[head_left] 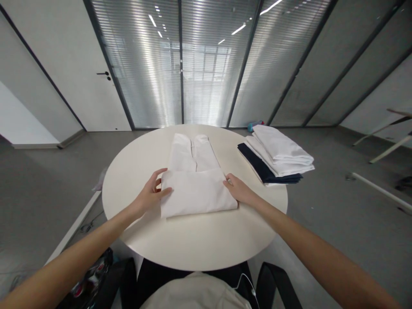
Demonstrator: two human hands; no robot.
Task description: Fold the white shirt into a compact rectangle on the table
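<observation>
A white garment [199,191] lies on the round table in front of me, its near part folded over in a flat panel. Beyond the fold, two side panels lie along a middle slit; its exact kind is not clear. At the left edge, my left hand [151,191] has its thumb on top of the cloth and its other fingers curled by the side. My right hand [236,187] pinches the right edge near the fold line, fingertips partly hidden. To the right sits a stack of folded white cloths [280,150], with a dark navy folded cloth [257,163] low in it.
The round white table [199,244] has its near edge close to my lap. Black chair armrests [273,279] flank me, and a white cable [247,281] lies across my lap. Glass partitions with blinds [206,77] and a door [80,77] stand behind the table.
</observation>
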